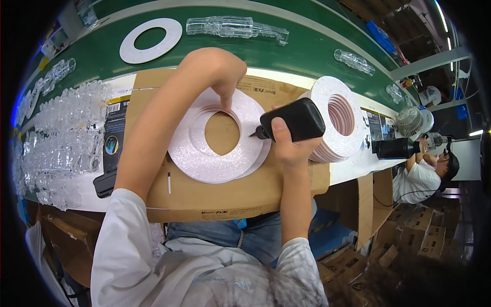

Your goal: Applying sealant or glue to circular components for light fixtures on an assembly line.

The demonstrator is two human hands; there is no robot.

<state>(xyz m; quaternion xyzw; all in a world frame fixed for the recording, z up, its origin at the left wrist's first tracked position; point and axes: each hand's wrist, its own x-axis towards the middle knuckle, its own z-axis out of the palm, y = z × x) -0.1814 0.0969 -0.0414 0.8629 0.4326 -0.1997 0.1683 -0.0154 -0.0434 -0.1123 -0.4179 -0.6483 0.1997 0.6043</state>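
Note:
A stack of white, glittery flat rings (189, 161) lies on a cardboard sheet in front of me, its top rings slightly offset. My left hand (225, 74) bends over the far side of the stack, with a digit at the inner edge of the hole; the wrist hides its other fingers. My right hand (294, 146) is wrapped round a black squeeze bottle (296, 120), held tilted. The bottle's thin nozzle points left, close over the right part of the top ring. Whether any liquid comes out cannot be seen.
A taller stack of white rings (353, 117) stands at right. Clear plastic pieces (61, 138) are heaped at left. A single ring (171, 36) and clear parts (225, 26) lie on the green surface (102, 56). At far right, a person (422, 176) handles a black bottle (396, 148).

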